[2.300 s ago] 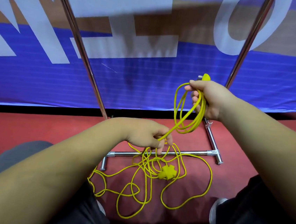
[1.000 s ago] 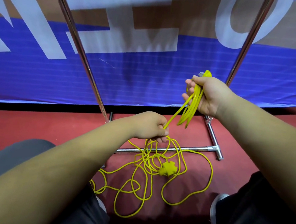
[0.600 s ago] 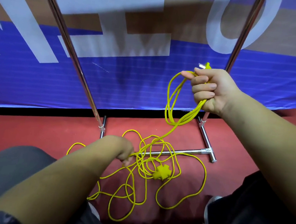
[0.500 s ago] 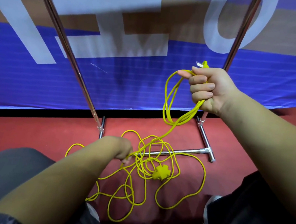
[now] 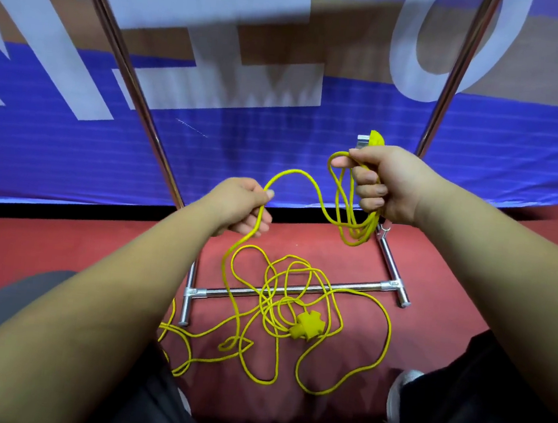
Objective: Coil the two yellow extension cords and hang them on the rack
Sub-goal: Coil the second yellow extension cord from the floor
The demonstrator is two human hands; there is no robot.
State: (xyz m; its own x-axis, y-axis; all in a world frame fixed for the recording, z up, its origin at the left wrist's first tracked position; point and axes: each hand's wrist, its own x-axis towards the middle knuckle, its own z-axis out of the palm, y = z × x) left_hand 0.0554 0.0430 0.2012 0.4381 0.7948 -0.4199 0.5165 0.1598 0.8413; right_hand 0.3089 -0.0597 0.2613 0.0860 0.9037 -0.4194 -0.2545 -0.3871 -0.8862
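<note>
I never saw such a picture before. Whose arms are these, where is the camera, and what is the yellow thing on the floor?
No machine here: a person wears a camera on the head, so you look down along both bare arms. The right hand grips gathered loops of a thin yellow extension cord, its plug sticking up above the fist. The left hand holds the same cord lower down. The rest lies tangled on the red floor, with its yellow socket block, across the base bar of a shiny metal rack. Behind hangs a blue banner.
</note>
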